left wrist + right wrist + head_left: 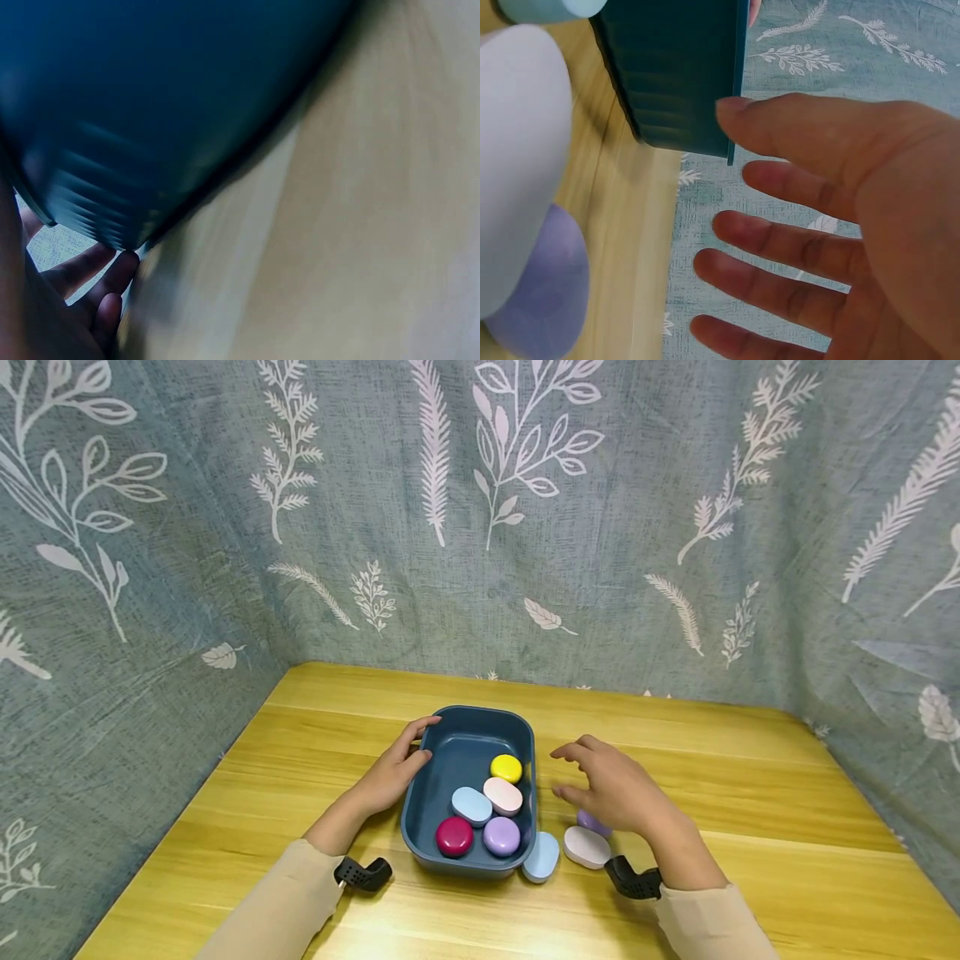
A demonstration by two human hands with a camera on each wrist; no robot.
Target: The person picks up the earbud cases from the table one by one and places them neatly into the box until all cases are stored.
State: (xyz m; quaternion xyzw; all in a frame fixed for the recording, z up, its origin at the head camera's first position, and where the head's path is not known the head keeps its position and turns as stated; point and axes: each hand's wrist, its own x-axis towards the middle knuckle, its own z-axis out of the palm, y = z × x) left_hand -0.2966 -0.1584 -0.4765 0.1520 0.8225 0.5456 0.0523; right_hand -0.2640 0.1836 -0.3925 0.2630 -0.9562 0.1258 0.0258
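A dark blue bin (417, 852) stands on the table. In it sit smooth, rounded, glossy pieces: a yellow one (506, 768), a pink oval (502, 797), a light blue oval (472, 807), a crimson one (454, 837) and a purple one (502, 837). My left hand (390, 781) holds the bin's left side, thumb and a fingertip at the rim; in the left wrist view other fingertips (124, 266) meet its outer wall. To the right of the bin, my right hand (618, 785) hovers with fingers spread, holding nothing, partly covering another purple piece (592, 823).
Beside the bin's near right corner lies a light blue oval piece (542, 857), and right of it a whitish one (587, 847). A patterned grey-blue cloth (480, 593) hangs behind and at the sides of the wooden table (787, 827).
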